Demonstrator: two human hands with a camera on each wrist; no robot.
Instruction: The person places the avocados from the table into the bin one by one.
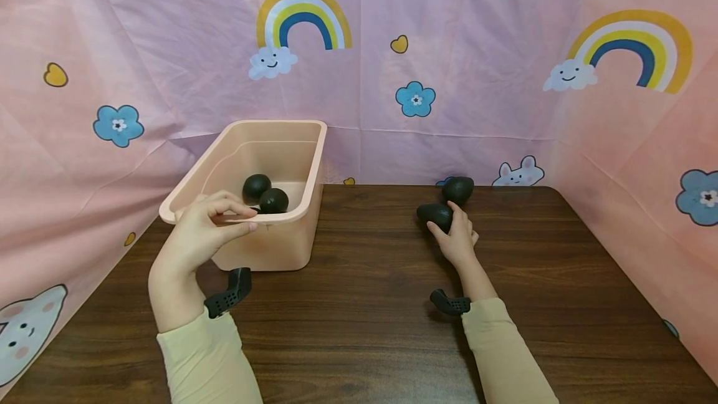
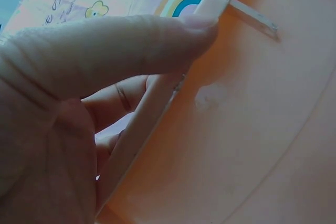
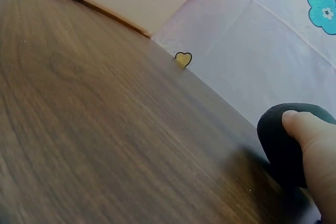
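My left hand (image 1: 204, 229) pinches the near rim of a pale peach plastic bin (image 1: 269, 245), thumb outside and fingers over the top. In the left wrist view, the thumb (image 2: 152, 43) presses against the bin's rim (image 2: 152, 114). Two dark avocados (image 1: 257, 187) lie inside the bin, and a dark sliver by my fingertips is mostly hidden by the rim. At the right, my right hand (image 1: 460, 239) grips a dark avocado (image 1: 434, 216) between thumb and fingers, low over the table. Another avocado (image 1: 458, 190) lies just behind it, near the table's back edge.
The dark wooden table (image 1: 359, 323) reaches back to a printed pink and lilac cloth (image 1: 370, 80), which also hangs along both sides. Each wrist wears a black camera mount (image 1: 227, 295). The bin stands at the left, close to the back cloth.
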